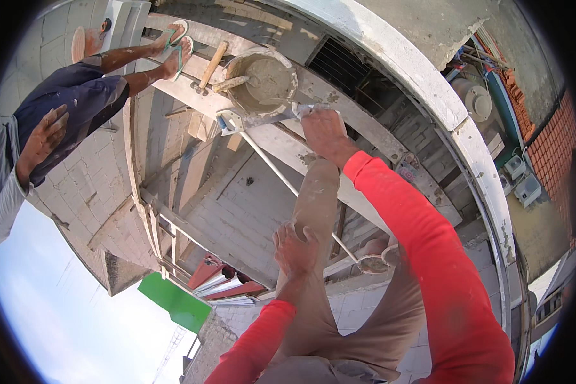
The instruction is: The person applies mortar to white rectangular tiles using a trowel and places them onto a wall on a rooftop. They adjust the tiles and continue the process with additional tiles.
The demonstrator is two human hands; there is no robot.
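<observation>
My right hand (326, 132) is closed beside the bucket, at a pale, mortar-smeared thing (316, 110) whose kind I cannot make out. Grey wet mortar fills much of the round bucket (261, 110), which stands on a wooden plank. A mortar-coated handle (230, 84) sticks out over its left rim. My left hand (296, 248) rests on my trouser leg, fingers loosely spread and holding nothing. Left of the bucket lies a tool with a wooden handle (214, 64). Just below the bucket is a pale tool head (230, 122) beside a long white pole (269, 163).
Mortar-stained planks (377, 137) form a raised scaffold above a block-walled drop. A co-worker in sandals (179, 54) stands on it at upper left, one hand (43, 141) hanging. A curved concrete ledge (422, 83) runs along the right. Air-conditioner units (525, 185) sit far below.
</observation>
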